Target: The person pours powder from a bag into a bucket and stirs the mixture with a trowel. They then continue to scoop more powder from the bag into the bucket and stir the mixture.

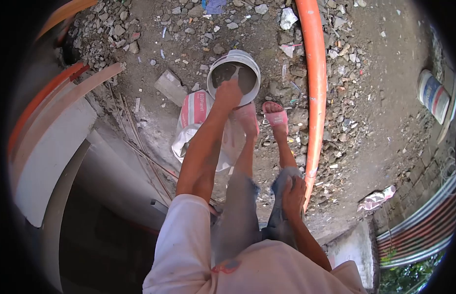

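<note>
Orange pipe (313, 98) across rubble-strewn dirt (384, 73), white sack (191, 122) near a flat stone (170, 87), perhaps a paint tin (432, 94) well apart

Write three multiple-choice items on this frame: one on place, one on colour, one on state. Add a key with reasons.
1. Where does the right hand rest?
A. on the knee
B. in the bucket
C. on the pipe

2. What colour is the pipe?
A. blue
B. orange
C. green

3. What state is the bucket in?
A. lidded
B. tipped on its side
C. upright and open, with grey mix inside

Key:
1 A: the fingers drape over the knee, well away from the bucket and clear of the pipe.
2 B: the long pipe across the rubble is plainly orange.
3 C: the rim faces up with no lid, the left hand is at the open top, and grey mix shows inside.
</note>
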